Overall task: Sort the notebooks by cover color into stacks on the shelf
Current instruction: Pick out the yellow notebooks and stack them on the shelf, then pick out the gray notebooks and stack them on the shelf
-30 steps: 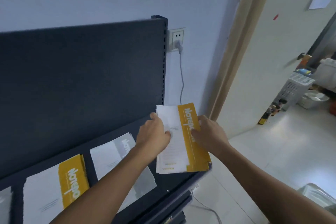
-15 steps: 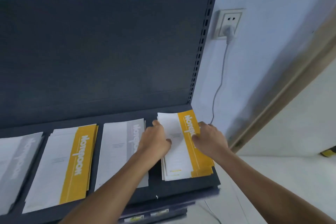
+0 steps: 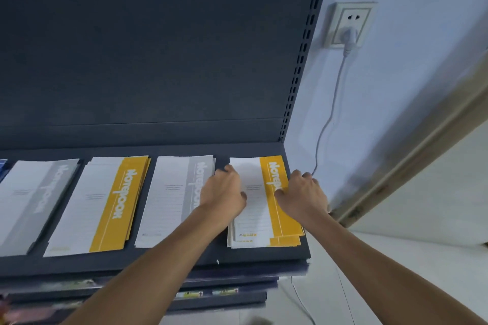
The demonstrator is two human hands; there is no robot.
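Dark grey metal shelf point(image 3: 264, 258), a flat deck under a tall upright back panel point(image 3: 158, 55). Four piles lie in a row on the deck, covers up and apart from one another.

The right-end stack of white notebooks with a yellow band point(image 3: 264, 221) lies flat at the deck's 3 o'clock end. Its lower copies are fanned out slightly at the 6 o'clock edge. Both hands are on this stack.

The left hand point(image 3: 224, 192) is at the stack's 9 o'clock edge. Its fingers curl over that edge and the thumb lies on the white part of the top cover. The right hand point(image 3: 303, 195) is at the 3 o'clock edge, fingers curled down over the side and thumb pressed on the yellow band. The two hands grip the stack between them. I cannot tell whether any copy is lifted off the deck.

At 9 o'clock from it, in order:
- a pile of white notebooks with a grey band point(image 3: 171, 200), partly crossed by the left forearm
- a second white-and-yellow pile point(image 3: 100, 206)
- a second white-and-grey pile point(image 3: 29, 200), cut by the frame edge

A sliver of something blue point(image 3: 2, 169) shows at the far 9 o'clock margin.

On the pale blue wall at 1 o'clock from the held stack is a white wall socket point(image 3: 348, 24) with a plug in it. A white cable point(image 3: 332, 103) hangs down from it towards 6 o'clock. A beige door frame point(image 3: 409, 161) slants past at 3 o'clock.
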